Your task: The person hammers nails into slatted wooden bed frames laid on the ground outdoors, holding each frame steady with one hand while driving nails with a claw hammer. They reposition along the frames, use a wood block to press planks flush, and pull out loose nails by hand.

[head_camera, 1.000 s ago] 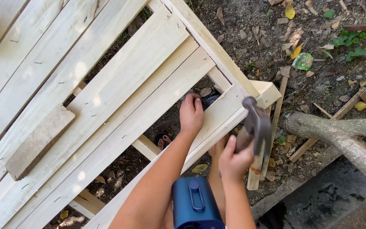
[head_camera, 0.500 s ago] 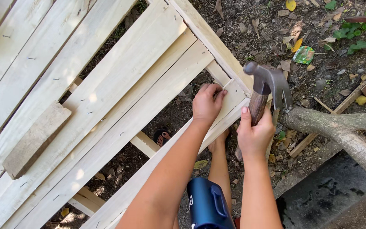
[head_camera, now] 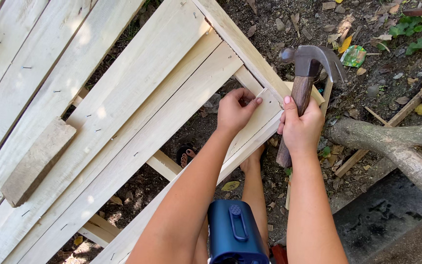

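My right hand [head_camera: 300, 126] grips the dark wooden handle of a claw hammer [head_camera: 308, 63], whose steel head is raised above the corner of a pale wooden slat frame [head_camera: 137, 93]. My left hand [head_camera: 235, 111] pinches something small against a short pale board [head_camera: 262, 115] near that corner; what sits between the fingers is too small to make out. The hammer head hangs to the right of my left hand, apart from the wood.
A loose weathered block [head_camera: 37, 161] lies on the slats at left. A thick branch [head_camera: 396, 146] crosses the dirt at right. A blue device [head_camera: 233, 234] hangs at my waist. Scrap sticks and leaves litter the ground; sandalled toes [head_camera: 187, 156] show between the frame's slats.
The hammer has swung up from low beside the frame to a raised position over the corner. My left hand has stayed on the short board, fingers now pinched together.
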